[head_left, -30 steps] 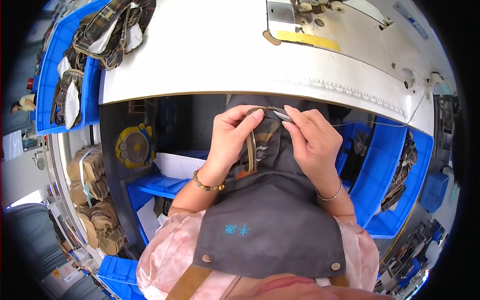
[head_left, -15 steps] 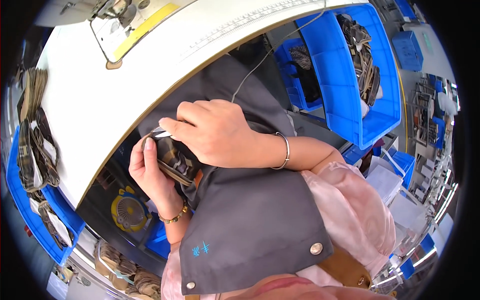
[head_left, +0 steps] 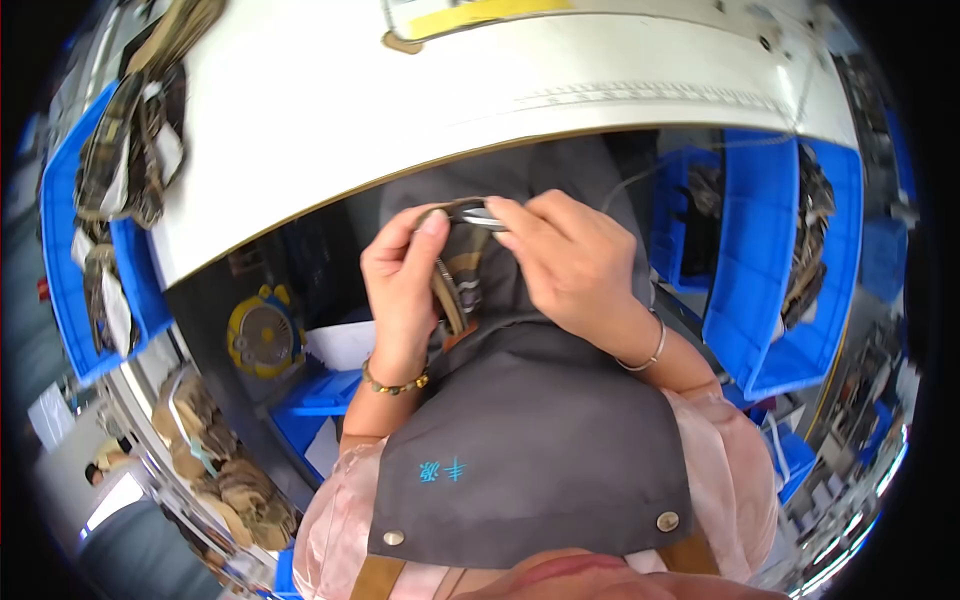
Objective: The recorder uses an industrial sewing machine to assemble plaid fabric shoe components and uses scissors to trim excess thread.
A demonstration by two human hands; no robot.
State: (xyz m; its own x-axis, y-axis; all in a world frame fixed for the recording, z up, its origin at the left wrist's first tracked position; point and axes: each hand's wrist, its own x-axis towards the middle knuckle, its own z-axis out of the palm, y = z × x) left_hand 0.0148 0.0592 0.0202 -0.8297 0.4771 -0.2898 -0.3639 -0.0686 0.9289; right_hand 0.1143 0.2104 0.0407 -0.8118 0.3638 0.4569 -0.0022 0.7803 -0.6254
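Observation:
My left hand pinches the upper edge of a dark plaid fabric piece between thumb and fingers. The piece hangs over my lap, with brown edging and an orange tab at its lower end. My right hand is closed on small metal thread snips, and their blades lie against the fabric's top edge close to my left fingertips. The fingers hide the handles of the snips. Under both hands spreads my dark grey apron.
Ahead is a white sewing table with a curved front edge. Blue bins of plaid pieces stand at the left and right. A yellow fan sits beneath the table; tan fabric bundles lie lower left. A thin cord crosses toward the right bins.
The view has turned, so table and bins appear shifted. My right hand has moved off from over the fabric to its right side, uncovering more of it; both grips stay.

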